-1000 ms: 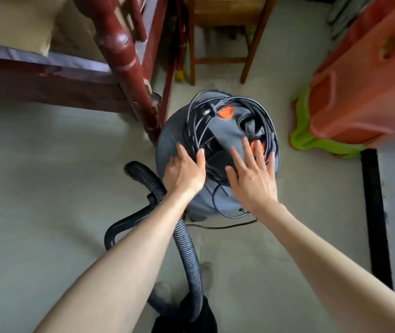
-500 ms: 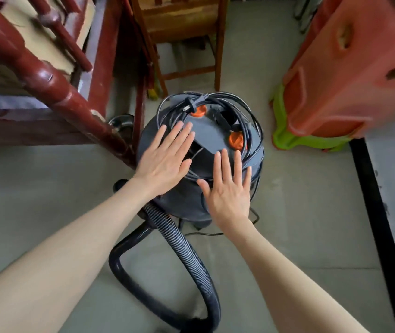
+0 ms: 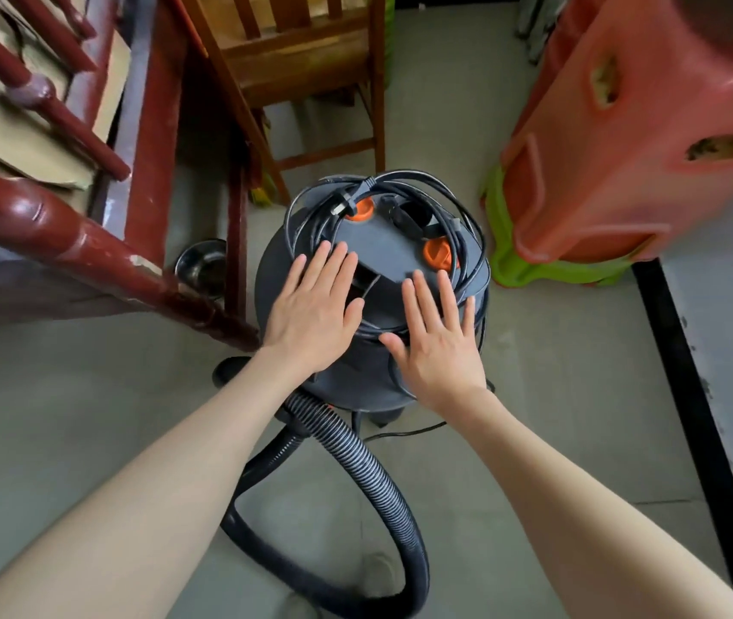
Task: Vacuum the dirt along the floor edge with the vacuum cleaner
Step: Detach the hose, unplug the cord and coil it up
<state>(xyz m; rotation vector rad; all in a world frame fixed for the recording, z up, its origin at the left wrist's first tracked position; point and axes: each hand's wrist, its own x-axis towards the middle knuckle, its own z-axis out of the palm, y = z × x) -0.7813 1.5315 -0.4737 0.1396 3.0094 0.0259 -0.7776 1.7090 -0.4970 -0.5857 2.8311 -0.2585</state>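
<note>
A dark grey drum vacuum cleaner (image 3: 382, 243) with orange knobs stands on the concrete floor in the middle of the head view. Its black power cord (image 3: 440, 189) lies coiled on the lid, plug at the top. A ribbed black hose (image 3: 373, 466) loops from the drum's front toward me. My left hand (image 3: 311, 310) lies flat on the lid's left side, fingers straight. My right hand (image 3: 438, 346) lies flat on the lid's near right side, fingers spread over the cord. Neither hand grips anything.
A dark red wooden frame (image 3: 88, 243) slants in at the left, close to the drum. A wooden chair (image 3: 306, 78) stands behind it. A metal bowl (image 3: 202, 265) sits on the floor. Stacked orange and green plastic stools (image 3: 623, 140) stand right. A black strip (image 3: 686, 386) edges the floor.
The view has tilted and come closer to the vacuum. My left hand, earlier curled at the lid's rim, now lies flat on the lid. My right hand has shifted slightly right over the cord.
</note>
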